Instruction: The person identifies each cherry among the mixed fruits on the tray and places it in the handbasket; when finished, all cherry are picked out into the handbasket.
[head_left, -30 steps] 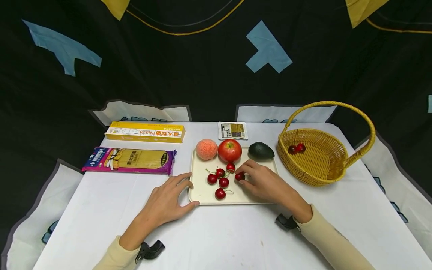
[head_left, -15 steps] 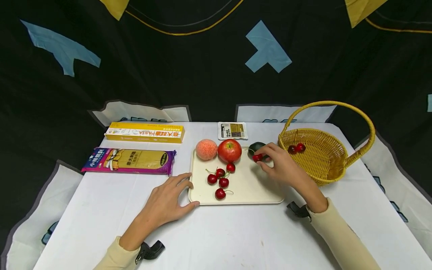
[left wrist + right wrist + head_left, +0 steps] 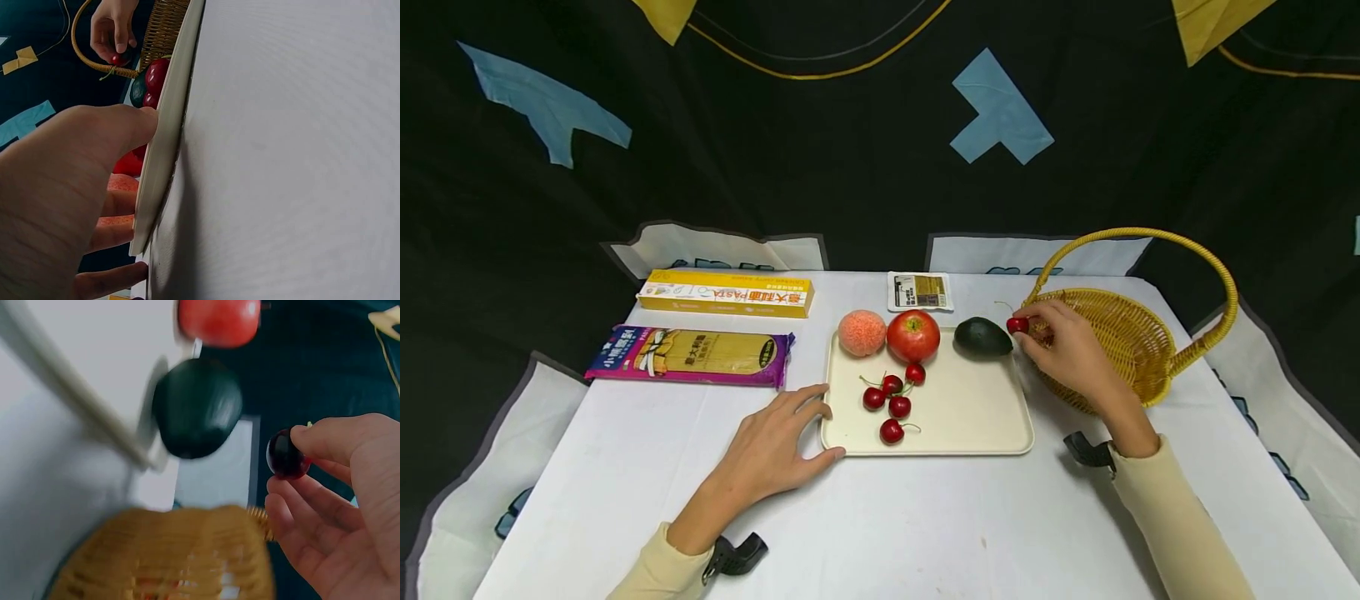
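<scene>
My right hand pinches a red cherry by thumb and fingertips, its thin stem pointing up. They are in front of the left rim of the yellow wicker basket. In the right wrist view the dark cherry shows between thumb and fingers. My left hand rests at the near left corner of the cream tray, thumb on the front edge and spread fingers along the left side. Several cherries lie on the tray. Behind them sit a peach, a red apple and a dark green avocado.
A yellow pasta box and a purple-and-gold pasta packet lie at the back left of the white table. Behind the tray is a small white sachet. The basket's tall handle arches over its bowl.
My right hand has lifted a cherry from the tray and carried it right, past the avocado, to the basket's rim. It now covers the two cherries seen earlier inside the basket. My left hand stays put.
</scene>
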`<state>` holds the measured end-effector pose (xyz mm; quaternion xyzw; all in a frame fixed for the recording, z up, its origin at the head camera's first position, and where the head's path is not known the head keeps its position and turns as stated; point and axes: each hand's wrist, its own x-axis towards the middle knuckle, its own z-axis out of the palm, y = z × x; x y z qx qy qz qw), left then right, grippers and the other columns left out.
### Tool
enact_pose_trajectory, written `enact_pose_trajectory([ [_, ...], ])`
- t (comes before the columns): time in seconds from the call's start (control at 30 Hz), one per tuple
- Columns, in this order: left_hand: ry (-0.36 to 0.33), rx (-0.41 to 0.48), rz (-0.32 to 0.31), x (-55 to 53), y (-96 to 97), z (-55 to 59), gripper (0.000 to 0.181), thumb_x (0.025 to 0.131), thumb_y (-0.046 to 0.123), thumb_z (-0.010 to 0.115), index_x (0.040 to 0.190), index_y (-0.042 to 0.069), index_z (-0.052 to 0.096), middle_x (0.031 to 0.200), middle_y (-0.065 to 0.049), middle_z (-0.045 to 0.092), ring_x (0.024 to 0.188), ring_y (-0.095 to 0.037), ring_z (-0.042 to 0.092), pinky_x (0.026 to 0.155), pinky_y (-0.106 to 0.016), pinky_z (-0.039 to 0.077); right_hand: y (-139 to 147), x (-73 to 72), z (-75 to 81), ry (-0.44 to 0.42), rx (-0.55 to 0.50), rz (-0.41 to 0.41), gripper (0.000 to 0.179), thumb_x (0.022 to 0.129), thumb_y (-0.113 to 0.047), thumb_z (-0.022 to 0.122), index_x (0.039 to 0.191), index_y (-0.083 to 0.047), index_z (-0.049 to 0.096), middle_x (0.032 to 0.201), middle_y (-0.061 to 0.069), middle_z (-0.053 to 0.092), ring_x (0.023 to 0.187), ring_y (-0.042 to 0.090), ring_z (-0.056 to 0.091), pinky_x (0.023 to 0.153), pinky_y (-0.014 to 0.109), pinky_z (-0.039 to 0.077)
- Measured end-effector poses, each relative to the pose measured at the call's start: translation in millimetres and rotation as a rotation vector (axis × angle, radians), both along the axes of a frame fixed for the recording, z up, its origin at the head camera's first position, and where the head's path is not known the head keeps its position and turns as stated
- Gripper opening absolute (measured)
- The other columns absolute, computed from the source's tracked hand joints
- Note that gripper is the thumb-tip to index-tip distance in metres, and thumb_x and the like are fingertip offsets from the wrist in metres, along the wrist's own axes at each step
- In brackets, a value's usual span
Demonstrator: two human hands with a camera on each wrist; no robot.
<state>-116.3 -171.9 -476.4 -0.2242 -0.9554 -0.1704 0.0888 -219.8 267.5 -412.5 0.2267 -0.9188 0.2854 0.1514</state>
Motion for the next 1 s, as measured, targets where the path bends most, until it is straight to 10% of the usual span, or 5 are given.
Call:
enact_pose_trajectory([
  [1.0, 0.008, -0.003, -0.005, -0.4, 0.0, -0.7, 0.049, 0.086, 0.064, 0.081, 0.113, 0.024, 0.071, 0.156, 0.0, 0.059, 0.132, -0.028, 0.063, 0.081, -0.052, 0.062, 63.0, -19.2, -15.6, -0.273, 0.097, -0.211, 0.032, 0.1, -0.007, 0.074, 0.129, 0.004, 0.066, 0.124, 0.028, 0.066, 0.111, 0.046, 0.065, 0.094, 0.064, 0.055],
])
